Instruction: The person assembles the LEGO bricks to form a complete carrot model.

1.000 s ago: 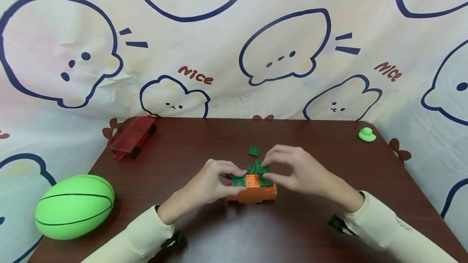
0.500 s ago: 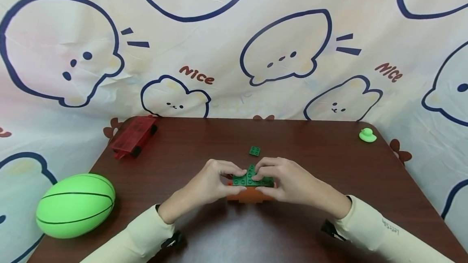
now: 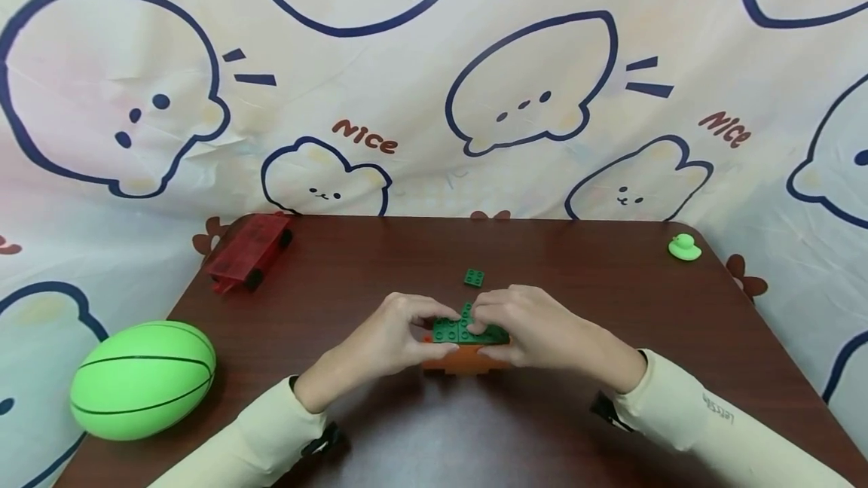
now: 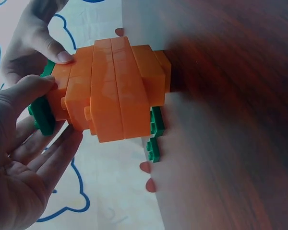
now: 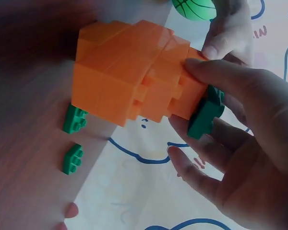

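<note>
A stepped orange building-block model (image 3: 464,360) stands on the table, topped with green bricks (image 3: 446,333). My left hand (image 3: 398,331) grips its upper left end, thumb on the orange front and fingers behind. At the upper right end, my right hand (image 3: 542,328) holds the model, its thumb on the front and its index finger on the green top. In the right wrist view a green brick (image 5: 204,115) overhangs the back edge beside the right fingers. Two loose green bricks lie beyond the model: a nearer one (image 5: 74,118) and a farther small one (image 3: 474,278).
A green ball (image 3: 142,380) with black lines sits at the table's left edge. A red translucent toy car (image 3: 249,249) is at the back left, and a small green duck (image 3: 684,247) at the back right. A printed cloth (image 3: 420,96) hangs behind the dark table (image 3: 380,262).
My right hand has brought a green brick down and left onto the model, covering the orange studs between the green bricks. It then barely moves. My left hand has kept its grip.
</note>
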Action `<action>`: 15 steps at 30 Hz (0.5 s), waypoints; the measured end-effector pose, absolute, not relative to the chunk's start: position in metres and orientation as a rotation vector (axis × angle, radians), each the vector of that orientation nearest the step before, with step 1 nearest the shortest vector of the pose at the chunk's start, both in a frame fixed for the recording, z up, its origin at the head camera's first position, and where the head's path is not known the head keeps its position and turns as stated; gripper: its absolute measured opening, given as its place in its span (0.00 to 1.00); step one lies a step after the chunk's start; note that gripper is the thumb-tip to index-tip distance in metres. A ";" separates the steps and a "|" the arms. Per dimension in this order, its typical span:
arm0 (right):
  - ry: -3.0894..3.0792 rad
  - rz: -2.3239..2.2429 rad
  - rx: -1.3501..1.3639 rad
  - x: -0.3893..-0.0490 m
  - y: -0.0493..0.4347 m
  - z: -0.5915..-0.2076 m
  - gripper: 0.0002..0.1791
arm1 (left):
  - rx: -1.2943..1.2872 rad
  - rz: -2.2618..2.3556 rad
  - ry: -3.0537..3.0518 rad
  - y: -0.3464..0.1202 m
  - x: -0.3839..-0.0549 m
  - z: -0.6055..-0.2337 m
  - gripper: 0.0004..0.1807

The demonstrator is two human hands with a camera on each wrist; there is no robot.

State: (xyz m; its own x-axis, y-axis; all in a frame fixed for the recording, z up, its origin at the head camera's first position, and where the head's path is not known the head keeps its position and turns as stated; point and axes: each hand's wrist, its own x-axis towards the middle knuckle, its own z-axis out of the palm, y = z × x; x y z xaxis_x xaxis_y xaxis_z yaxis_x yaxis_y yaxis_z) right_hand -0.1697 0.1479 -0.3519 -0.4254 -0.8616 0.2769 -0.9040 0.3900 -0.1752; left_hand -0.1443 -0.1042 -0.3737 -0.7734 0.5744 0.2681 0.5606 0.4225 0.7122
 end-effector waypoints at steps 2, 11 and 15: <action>-2.535 0.494 1.609 -0.170 0.148 -0.350 0.11 | 1.055 1.287 2.647 -0.104 -0.144 -0.373 0.17; -2.519 0.761 1.579 -0.168 0.153 -0.361 0.03 | 1.097 1.282 2.651 -0.106 -0.146 -0.374 0.17; -2.450 0.676 1.597 -0.168 0.151 -0.361 0.02 | 1.078 1.288 2.654 -0.106 -0.145 -0.374 0.17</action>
State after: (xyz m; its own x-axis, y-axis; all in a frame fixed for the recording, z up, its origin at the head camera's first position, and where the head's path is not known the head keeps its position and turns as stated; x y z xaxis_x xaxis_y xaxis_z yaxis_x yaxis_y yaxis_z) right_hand -0.1675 0.1512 -0.3612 -0.4271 -0.8329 0.3521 -0.8956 0.3360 -0.2917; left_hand -0.1454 -0.1060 -0.3744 -0.7644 0.5805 0.2806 0.5796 0.4281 0.6934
